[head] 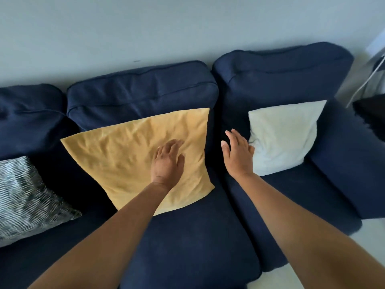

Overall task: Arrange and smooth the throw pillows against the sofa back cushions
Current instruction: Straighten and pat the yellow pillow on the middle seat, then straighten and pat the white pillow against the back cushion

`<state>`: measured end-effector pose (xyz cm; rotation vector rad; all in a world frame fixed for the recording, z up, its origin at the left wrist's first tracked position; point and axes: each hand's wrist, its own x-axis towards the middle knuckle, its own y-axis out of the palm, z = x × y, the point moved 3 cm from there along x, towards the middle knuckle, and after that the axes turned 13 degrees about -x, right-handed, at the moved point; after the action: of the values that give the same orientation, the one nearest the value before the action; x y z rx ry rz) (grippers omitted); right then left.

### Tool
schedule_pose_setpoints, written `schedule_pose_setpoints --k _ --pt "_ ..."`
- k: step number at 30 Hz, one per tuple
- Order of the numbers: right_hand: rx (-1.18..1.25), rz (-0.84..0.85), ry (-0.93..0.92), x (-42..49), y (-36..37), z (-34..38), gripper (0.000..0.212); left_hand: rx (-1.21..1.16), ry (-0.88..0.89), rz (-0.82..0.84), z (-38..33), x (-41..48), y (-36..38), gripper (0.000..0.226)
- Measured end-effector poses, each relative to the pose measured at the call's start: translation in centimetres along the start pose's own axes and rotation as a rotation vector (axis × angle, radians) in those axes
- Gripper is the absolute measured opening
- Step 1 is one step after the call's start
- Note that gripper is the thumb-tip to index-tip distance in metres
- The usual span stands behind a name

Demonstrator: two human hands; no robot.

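Note:
A wrinkled yellow pillow (125, 155) leans against the middle back cushion (141, 90) of the navy sofa. My left hand (168, 161) lies flat on the pillow's right half, fingers spread. A white pillow (285, 136) rests against the right back cushion (281, 74), beside the armrest. My right hand (237, 153) hovers open between the two pillows, its outer edge just at the white pillow's left side. A black-and-white patterned pillow (25, 199) sits at the far left on the seat.
The sofa's right armrest (350, 155) borders the white pillow. Beyond it are a dark object (370, 113) and a thin white pole (364, 80). A pale wall (145, 28) rises behind the sofa. Light floor (370, 232) shows at lower right.

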<state>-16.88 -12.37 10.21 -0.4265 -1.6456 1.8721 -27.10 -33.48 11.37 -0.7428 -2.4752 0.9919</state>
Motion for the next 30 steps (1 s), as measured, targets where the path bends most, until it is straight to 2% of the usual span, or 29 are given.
schedule_pose_setpoints --k 4,10,17,21,25,30 --pt "0.001 0.046 0.055 1.1 -1.0 -6.2 0.048 -0.043 -0.031 0.067 -4.4 1.2 5.2 0.046" --pt "0.044 0.049 0.109 4.9 -2.0 -19.6 0.046 -0.122 -0.108 0.034 -12.9 6.0 14.9 0.048" --pt "0.091 0.075 0.148 12.3 -1.2 -36.8 0.045 -0.253 -0.409 -0.072 -21.0 11.3 28.9 0.075" --pt "0.147 0.134 0.191 15.2 -0.6 -43.1 0.050 -0.394 -0.651 -0.230 -22.7 12.3 33.2 0.081" --pt "0.333 0.219 0.285 18.5 0.6 -45.1 0.060 -0.392 -0.671 -0.355 -22.1 13.5 33.9 0.082" --pt "0.779 0.229 0.488 21.8 2.8 -45.3 0.073 -0.514 -0.641 -0.476 -20.4 16.3 33.9 0.075"
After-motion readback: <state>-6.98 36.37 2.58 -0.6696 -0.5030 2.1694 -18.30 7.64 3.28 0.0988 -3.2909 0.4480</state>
